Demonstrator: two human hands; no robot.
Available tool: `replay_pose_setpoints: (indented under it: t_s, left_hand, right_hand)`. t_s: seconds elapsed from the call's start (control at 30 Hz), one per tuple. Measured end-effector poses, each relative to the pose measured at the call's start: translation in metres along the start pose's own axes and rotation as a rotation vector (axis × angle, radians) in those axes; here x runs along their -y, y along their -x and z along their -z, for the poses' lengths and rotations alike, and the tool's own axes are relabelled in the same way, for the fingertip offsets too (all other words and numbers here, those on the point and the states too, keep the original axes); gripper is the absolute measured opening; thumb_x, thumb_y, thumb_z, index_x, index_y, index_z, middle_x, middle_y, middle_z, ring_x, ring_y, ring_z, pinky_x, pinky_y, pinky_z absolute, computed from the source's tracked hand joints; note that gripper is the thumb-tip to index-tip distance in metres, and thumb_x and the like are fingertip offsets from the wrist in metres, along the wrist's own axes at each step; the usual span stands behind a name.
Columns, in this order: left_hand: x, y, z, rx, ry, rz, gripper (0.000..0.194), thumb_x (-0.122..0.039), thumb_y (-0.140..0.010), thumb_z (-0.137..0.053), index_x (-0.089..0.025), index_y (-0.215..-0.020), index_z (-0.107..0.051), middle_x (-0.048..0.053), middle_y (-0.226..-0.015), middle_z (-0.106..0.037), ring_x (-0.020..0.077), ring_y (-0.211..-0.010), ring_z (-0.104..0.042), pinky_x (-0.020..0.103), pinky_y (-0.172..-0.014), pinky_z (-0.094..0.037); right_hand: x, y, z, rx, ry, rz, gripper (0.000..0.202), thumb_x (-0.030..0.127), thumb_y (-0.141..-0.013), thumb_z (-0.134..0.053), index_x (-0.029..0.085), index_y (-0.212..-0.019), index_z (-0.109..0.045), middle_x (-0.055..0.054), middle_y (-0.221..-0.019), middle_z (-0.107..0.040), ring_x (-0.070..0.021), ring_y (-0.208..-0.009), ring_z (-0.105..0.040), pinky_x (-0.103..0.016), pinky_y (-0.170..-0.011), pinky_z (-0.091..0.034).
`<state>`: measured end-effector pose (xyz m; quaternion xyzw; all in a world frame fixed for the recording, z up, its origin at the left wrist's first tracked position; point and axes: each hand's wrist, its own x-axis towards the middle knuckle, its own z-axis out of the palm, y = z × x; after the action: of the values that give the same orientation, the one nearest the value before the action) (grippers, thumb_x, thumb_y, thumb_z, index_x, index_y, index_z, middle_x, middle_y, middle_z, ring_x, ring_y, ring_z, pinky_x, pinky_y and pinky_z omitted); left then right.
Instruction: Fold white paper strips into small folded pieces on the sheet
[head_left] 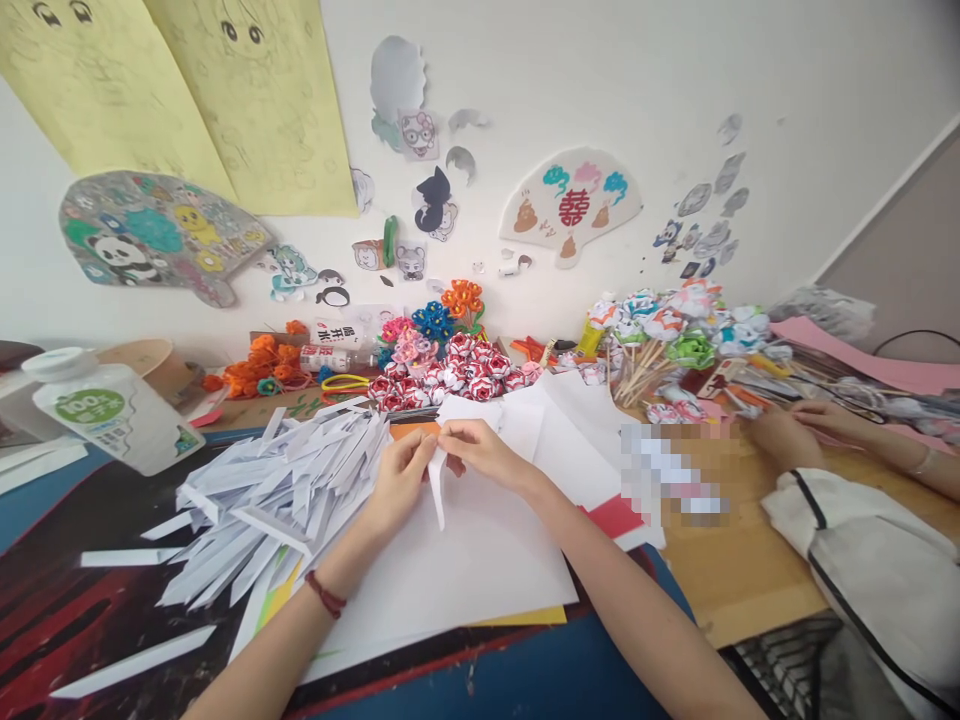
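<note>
White sheets (465, 590) are spread, smooth and flat, beneath the left grip (403, 468) and right grip (481, 452); a loose pile (274, 490) of straight-edged paper strips is heaped left of them. Between them one slim strip (439, 495) is pinched, fingertips closed on its top, tail left hanging. It should prove light, crisp and easily creased, best held lightly by its end.

Blue tabletop (525, 680) beside a wooden tabletop (720, 580), both crowded with paper craft.
On the blue one lies a dark, red-marked mat (45, 590), bearing a heap of folded white paper strips (277, 500) at left and large white sheets (465, 590) at centre. A white bottle (112, 410) stands far left. Flowers on sticks (660, 330) rest at the back of the wooden one.
</note>
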<state>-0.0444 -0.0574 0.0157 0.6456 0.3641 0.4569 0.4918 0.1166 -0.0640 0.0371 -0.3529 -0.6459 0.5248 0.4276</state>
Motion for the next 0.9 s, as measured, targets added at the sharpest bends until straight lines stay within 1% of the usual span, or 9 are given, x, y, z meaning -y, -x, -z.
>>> replay_pose_setpoints:
  t_s: [0.1,0.2,0.3,0.4,0.53,0.7,0.9]
  left_hand:
    - [-0.002,0.000,0.001,0.019,0.010,0.012,0.035,-0.045,-0.086,-0.052,-0.018,-0.064,-0.049,-0.003,-0.057,-0.047,0.0094,-0.050,-0.040,0.022,-0.047,-0.030]
    - [-0.002,-0.001,0.001,-0.003,0.014,0.028,0.035,-0.045,-0.085,-0.054,-0.018,-0.062,-0.048,-0.003,-0.055,-0.044,0.0093,-0.049,-0.039,0.022,-0.046,-0.029]
    - [0.001,-0.001,-0.001,-0.026,0.045,0.045,0.035,-0.045,-0.086,-0.052,-0.018,-0.063,-0.050,-0.003,-0.055,-0.045,0.0093,-0.048,-0.038,0.022,-0.046,-0.029]
    - [0.004,-0.001,-0.003,-0.054,0.035,0.016,0.036,-0.044,-0.087,-0.051,-0.018,-0.063,-0.051,-0.003,-0.056,-0.045,0.0095,-0.050,-0.039,0.022,-0.047,-0.030]
    - [0.004,0.000,-0.005,-0.032,0.043,0.006,0.034,-0.044,-0.089,-0.049,-0.017,-0.067,-0.051,-0.002,-0.063,-0.052,0.0104,-0.056,-0.044,0.022,-0.052,-0.033]
    - [0.003,0.000,-0.004,-0.017,0.023,-0.011,0.035,-0.044,-0.088,-0.049,-0.017,-0.067,-0.051,-0.002,-0.063,-0.053,0.0103,-0.057,-0.044,0.023,-0.054,-0.033]
    - [0.003,0.000,-0.004,-0.038,0.003,-0.010,0.035,-0.044,-0.088,-0.049,-0.017,-0.066,-0.049,-0.002,-0.063,-0.050,0.0102,-0.057,-0.042,0.023,-0.054,-0.031]
  right_hand:
    - [-0.002,0.000,0.000,0.030,-0.026,-0.011,0.033,0.047,-0.086,-0.056,0.016,-0.074,-0.053,0.004,-0.056,-0.052,-0.0089,-0.050,-0.049,-0.022,-0.051,-0.036]
    - [-0.003,0.000,-0.001,0.025,-0.022,0.006,0.033,0.047,-0.085,-0.056,0.016,-0.073,-0.053,0.004,-0.056,-0.051,-0.0088,-0.050,-0.048,-0.022,-0.051,-0.036]
    - [-0.005,-0.001,-0.004,-0.031,-0.027,0.038,0.032,0.046,-0.084,-0.058,0.016,-0.072,-0.054,0.004,-0.056,-0.050,-0.0086,-0.050,-0.047,-0.022,-0.051,-0.036]
    - [-0.008,-0.003,-0.008,-0.104,-0.034,0.065,0.031,0.044,-0.084,-0.059,0.016,-0.071,-0.054,0.004,-0.056,-0.049,-0.0087,-0.050,-0.046,-0.022,-0.050,-0.036]
    - [-0.011,-0.004,-0.010,-0.174,-0.007,0.102,0.029,0.042,-0.085,-0.058,0.016,-0.072,-0.056,0.004,-0.054,-0.048,-0.0090,-0.050,-0.045,-0.022,-0.050,-0.036]
    - [-0.012,-0.004,-0.010,-0.177,0.000,0.115,0.029,0.042,-0.085,-0.057,0.016,-0.073,-0.057,0.004,-0.054,-0.048,-0.0092,-0.050,-0.046,-0.022,-0.051,-0.036]
    - [-0.010,-0.004,-0.010,-0.190,0.010,0.113,0.029,0.042,-0.085,-0.057,0.016,-0.072,-0.057,0.004,-0.054,-0.048,-0.0093,-0.050,-0.046,-0.022,-0.051,-0.036]
